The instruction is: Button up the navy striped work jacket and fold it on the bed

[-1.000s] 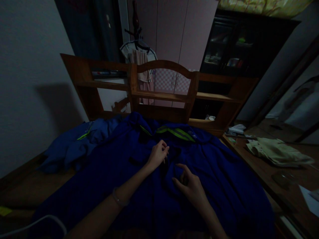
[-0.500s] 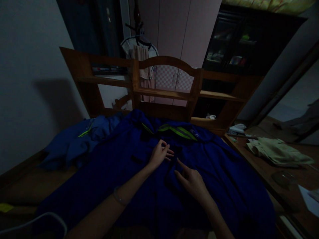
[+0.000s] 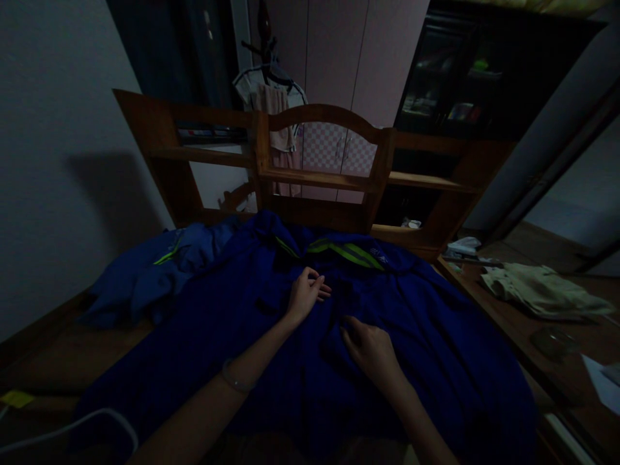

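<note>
Deep blue cloth fills the lower centre of the frame, where a garment point(image 3: 310, 365) lies spread out beneath a person's two bare hands. The left hand point(image 3: 309, 294), near the middle of the picture, hovers over or rests on the fabric with fingers loosely bent; whether it grips any cloth cannot be told in the dim light. Just to its right and lower, the right hand point(image 3: 369, 342) brings thumb and forefinger close together at a fold, though whether they pinch it cannot be told either. A pale bracelet point(image 3: 235, 381) circles the left wrist. Bright green stripes point(image 3: 358, 254) and small white lettering point(image 3: 378, 254) mark the garment's upper edge, before a wooden shelved frame point(image 3: 320, 183) that spans the picture. A second, lighter blue garment point(image 3: 145, 284) lies crumpled at left centre. At right, a folded pale green cloth point(image 3: 542, 289), a glass container point(image 3: 555, 341) and white paper point(image 3: 600, 382) sit on a brown surface point(image 3: 523, 329). Pink cabinet doors point(image 3: 334, 51) rise at upper centre, and a white cord point(image 3: 92, 416) curves at lower left.
</note>
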`<act>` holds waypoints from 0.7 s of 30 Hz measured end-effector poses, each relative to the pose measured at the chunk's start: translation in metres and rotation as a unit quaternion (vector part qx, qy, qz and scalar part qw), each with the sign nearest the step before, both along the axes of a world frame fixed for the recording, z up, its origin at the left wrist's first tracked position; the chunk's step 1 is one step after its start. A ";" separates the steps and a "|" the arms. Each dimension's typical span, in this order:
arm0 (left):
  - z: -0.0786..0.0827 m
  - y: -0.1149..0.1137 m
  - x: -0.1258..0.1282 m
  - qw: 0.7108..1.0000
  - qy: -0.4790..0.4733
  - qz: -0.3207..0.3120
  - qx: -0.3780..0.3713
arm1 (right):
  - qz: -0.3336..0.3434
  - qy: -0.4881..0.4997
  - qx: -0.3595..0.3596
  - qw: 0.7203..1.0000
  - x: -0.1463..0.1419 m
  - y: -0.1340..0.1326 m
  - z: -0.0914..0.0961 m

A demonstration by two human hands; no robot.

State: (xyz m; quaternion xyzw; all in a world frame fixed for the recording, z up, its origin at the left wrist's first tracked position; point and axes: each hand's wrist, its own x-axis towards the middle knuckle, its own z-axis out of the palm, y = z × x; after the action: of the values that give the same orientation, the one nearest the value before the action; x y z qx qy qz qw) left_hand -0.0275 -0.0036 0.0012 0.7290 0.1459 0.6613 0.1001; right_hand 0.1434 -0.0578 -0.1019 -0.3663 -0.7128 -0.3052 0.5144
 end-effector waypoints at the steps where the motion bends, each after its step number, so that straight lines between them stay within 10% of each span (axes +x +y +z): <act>1: 0.000 0.000 -0.001 1.000 -0.004 0.001 -0.005 | -0.013 -0.005 0.006 1.000 -0.001 0.000 0.000; 7: 0.003 0.000 -0.003 1.000 -0.011 -0.014 -0.024 | -0.021 0.016 -0.003 1.000 -0.007 0.004 0.000; 10: 0.004 0.003 -0.003 0.999 -0.004 -0.030 -0.023 | 0.144 0.108 -0.062 0.982 0.001 0.004 0.003; 16: 0.006 -0.007 0.001 0.995 0.040 -0.070 -0.056 | 0.525 0.276 -0.139 0.793 0.050 -0.022 0.051; 21: 0.005 -0.020 0.005 0.996 0.037 -0.076 -0.025 | 0.523 0.198 -0.144 0.816 0.070 -0.032 0.104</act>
State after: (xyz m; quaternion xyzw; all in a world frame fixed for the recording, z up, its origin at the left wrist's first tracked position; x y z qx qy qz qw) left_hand -0.0221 -0.0232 0.0066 0.7592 0.1100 0.6205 0.1624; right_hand 0.2132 -0.0893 0.0023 -0.0608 -0.7154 0.1950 0.6682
